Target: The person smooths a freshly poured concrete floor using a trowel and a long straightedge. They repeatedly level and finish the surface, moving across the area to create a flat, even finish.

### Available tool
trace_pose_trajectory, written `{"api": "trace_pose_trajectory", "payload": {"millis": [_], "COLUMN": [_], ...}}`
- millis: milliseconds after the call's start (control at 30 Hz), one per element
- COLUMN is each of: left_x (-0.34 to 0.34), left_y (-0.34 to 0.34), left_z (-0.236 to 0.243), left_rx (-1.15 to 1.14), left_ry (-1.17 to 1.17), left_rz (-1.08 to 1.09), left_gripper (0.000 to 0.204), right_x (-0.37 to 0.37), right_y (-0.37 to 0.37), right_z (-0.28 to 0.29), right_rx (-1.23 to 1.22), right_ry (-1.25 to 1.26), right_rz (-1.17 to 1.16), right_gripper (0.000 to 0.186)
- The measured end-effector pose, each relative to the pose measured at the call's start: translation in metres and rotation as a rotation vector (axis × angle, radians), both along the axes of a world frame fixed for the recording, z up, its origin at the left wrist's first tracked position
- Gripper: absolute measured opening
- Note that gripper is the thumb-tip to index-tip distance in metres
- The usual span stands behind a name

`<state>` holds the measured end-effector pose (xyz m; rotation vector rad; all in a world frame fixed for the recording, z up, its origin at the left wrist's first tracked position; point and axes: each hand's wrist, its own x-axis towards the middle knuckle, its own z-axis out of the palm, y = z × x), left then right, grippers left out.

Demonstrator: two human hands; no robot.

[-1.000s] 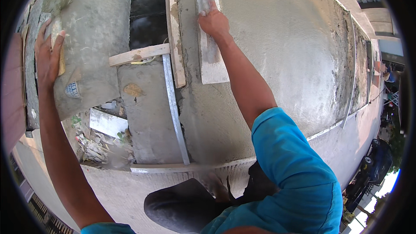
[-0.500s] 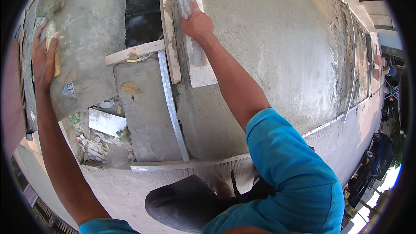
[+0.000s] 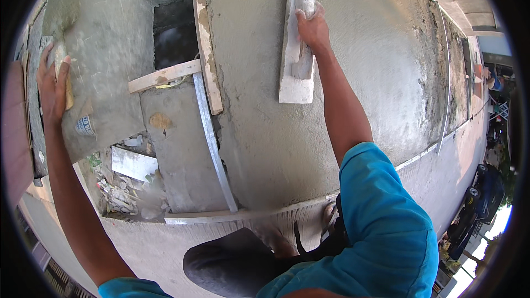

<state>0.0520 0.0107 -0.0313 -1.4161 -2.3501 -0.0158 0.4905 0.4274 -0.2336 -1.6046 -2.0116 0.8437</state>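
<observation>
Starting at the far left, a reddish panel [image 3: 15, 127] stands beside the grey concrete. Just to its right, the left hand [image 3: 52, 91] lies over a yellowish-brown bar-like piece [image 3: 69, 91], thumb and fingers spread apart to either side of it; whether they grip it or only rest there, I cannot tell. Near the wrist, a small white-and-blue printed piece [image 3: 85, 126] sits on the left slab [image 3: 110, 38]. Below that slab, a white board [image 3: 134, 163] lies tilted over rubble [image 3: 118, 197].

Farther right, a dark rectangular opening [image 3: 175, 38] is bordered below by a short wooden strip [image 3: 164, 76] and on its right by a longer wooden strip [image 3: 205, 38]. From near their meeting corner, a metal strip [image 3: 213, 140] runs down to a bottom strip [image 3: 212, 217]. A brown patch [image 3: 160, 121] marks the concrete left of the metal strip.

Right of the longer wooden strip, a long whitish float [image 3: 295, 89] lies on the broad grey cement surface [image 3: 381, 66], pointing away from the person. The right hand [image 3: 313, 27] is closed around the float's grey handle. At far right, beyond the cement, stands a dark vehicle [image 3: 476, 209].
</observation>
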Motion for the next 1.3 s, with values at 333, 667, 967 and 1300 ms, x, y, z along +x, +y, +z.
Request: {"api": "trace_pose_trajectory", "payload": {"millis": [333, 667, 967, 1300], "left_x": [0.002, 0.005, 0.01, 0.009], "left_y": [-0.001, -0.006, 0.0, 0.004], "left_z": [0.002, 0.016, 0.008, 0.005], "left_rx": [0.012, -0.019, -0.03, 0.013], "left_ry": [0.021, 0.042, 0.005, -0.102], "left_rz": [-0.026, -0.013, 0.02, -0.029], "left_gripper": [0.051, 0.051, 0.05, 0.045], "right_x": [-0.016, 0.029, 0.028, -0.101], "right_y": [0.001, -0.09, -0.113, -0.066], "right_z": [0.034, 0.045, 0.066, 0.043], "right_rx": [-0.135, -0.328, -0.222, -0.086], "right_ry": [-0.194, -0.372, -0.096, -0.16], "right_rz": [0.419, 0.697, 0.516, 0.566], "right_gripper": [0.07, 0.068, 0.075, 0.075]}}
